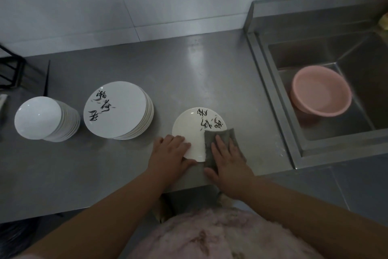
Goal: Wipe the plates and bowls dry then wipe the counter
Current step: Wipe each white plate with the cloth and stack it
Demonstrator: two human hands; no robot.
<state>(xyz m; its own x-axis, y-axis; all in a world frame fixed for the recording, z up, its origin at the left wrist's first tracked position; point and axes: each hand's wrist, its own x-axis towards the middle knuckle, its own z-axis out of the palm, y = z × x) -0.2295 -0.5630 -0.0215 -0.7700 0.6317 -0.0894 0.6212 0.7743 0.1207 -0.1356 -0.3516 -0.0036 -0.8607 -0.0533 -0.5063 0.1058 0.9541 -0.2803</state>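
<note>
A single plate (196,130) lies flat on the steel surface (130,65), just left of the sink (277,82). The left hand (168,151) lies on its near rim with fingers extended, steadying it; the right hand (226,156) presses a grey cloth (218,135) flat on the plate's right side. Glazed ceramic is probably slick, stiff and breakable, so hold it by the rim. Left of this plate stand a plate stack (117,109) and a bowl stack (39,117). In the sink sits a pink basin (321,90); I cannot tell its contents.
</note>
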